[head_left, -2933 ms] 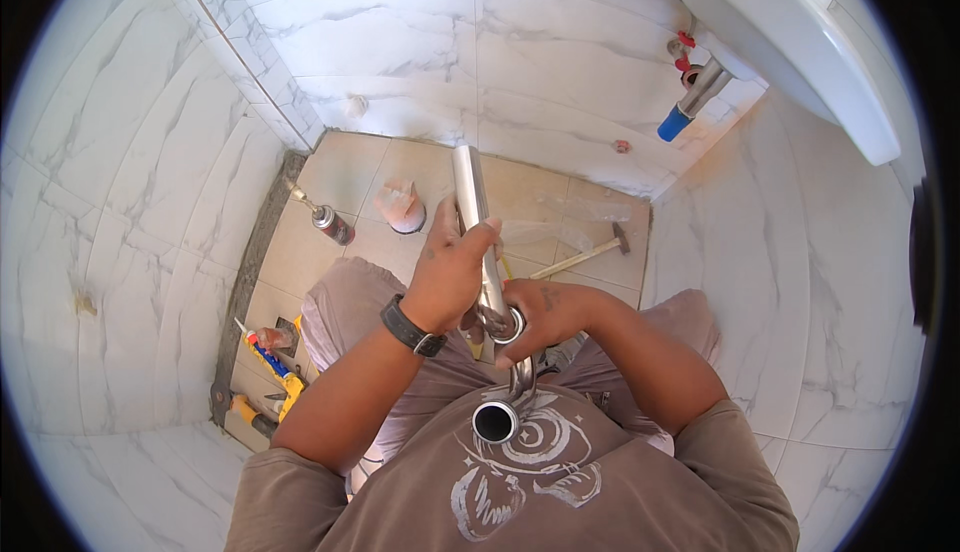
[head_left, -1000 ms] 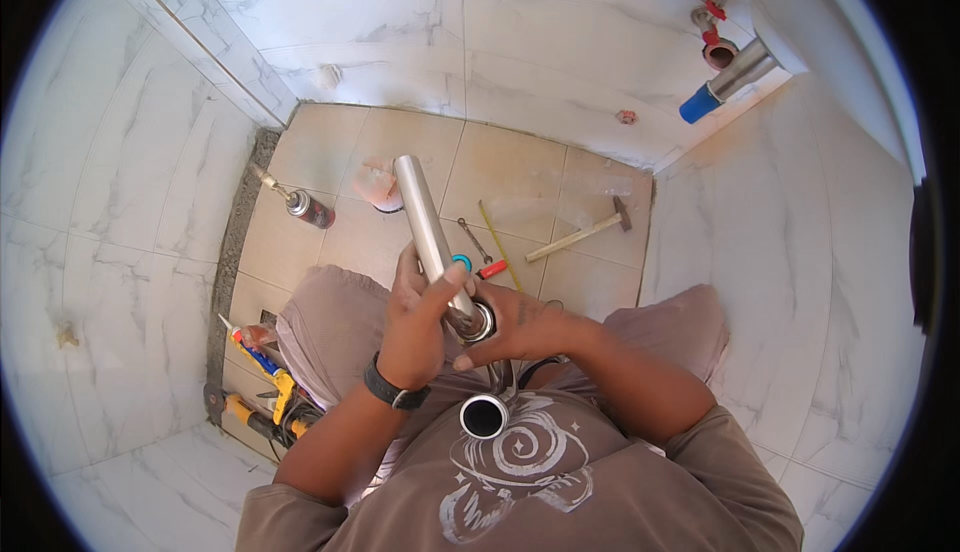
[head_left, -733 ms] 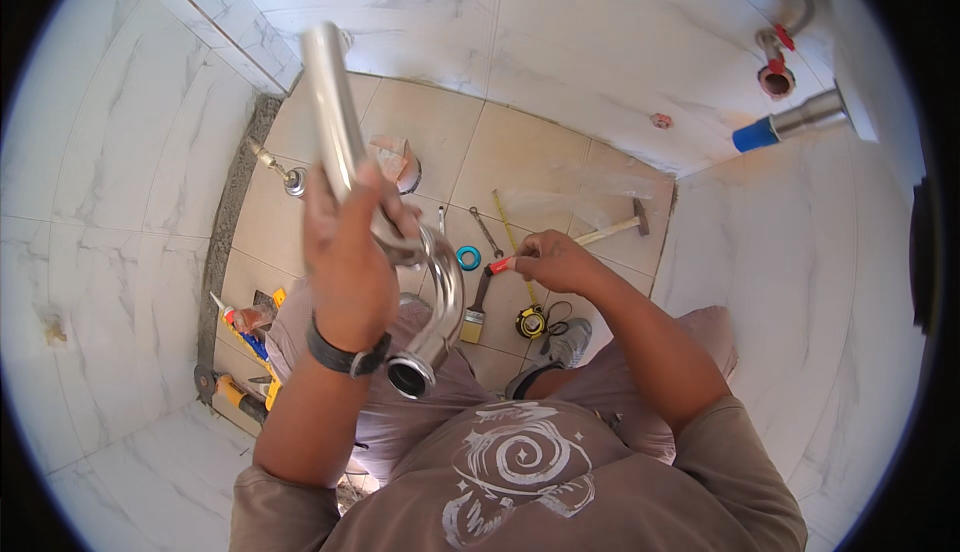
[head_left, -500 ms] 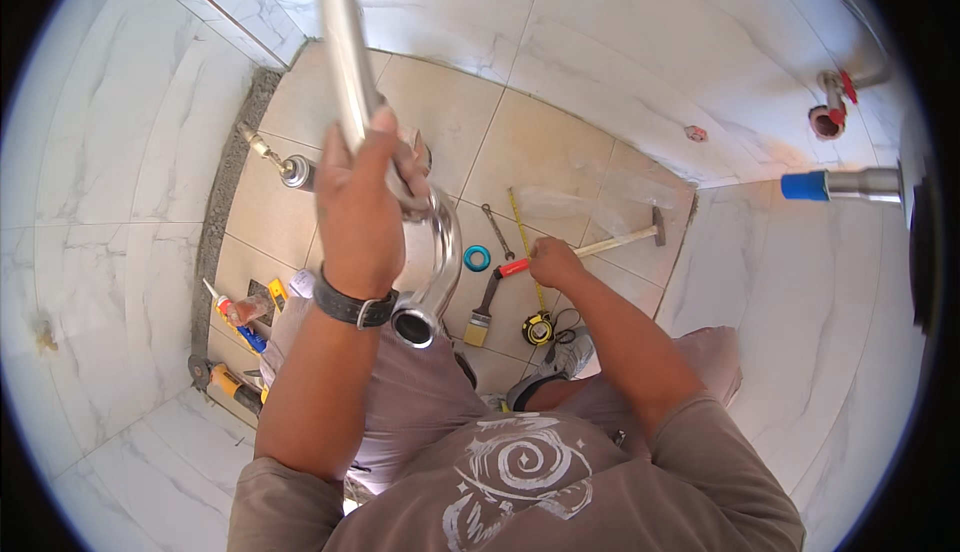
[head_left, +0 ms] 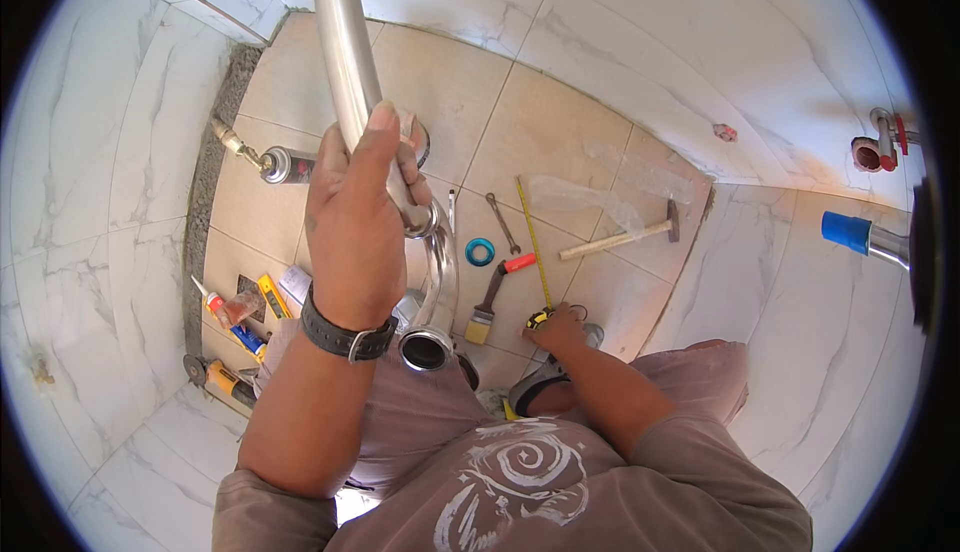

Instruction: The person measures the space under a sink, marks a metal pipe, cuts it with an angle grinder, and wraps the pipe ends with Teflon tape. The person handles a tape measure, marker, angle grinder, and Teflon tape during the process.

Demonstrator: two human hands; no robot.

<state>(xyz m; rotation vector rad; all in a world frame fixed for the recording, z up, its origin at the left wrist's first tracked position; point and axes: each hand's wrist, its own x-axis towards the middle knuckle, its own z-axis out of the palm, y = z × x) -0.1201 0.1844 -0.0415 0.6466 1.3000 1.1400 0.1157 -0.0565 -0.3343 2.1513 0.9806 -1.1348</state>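
Grey-veined white tiled walls [head_left: 110, 152] are bordering a beige tiled floor [head_left: 545, 132]; a rough grey strip [head_left: 201, 237] is running along the floor's left edge.

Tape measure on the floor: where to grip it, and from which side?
I'd take the tape measure by the sides of its case, coming from the near right. Its yellow blade stretches away from the person, leaving the near side free of it. The right hand has its fingers at the case; the left hand holds the metal pipe.
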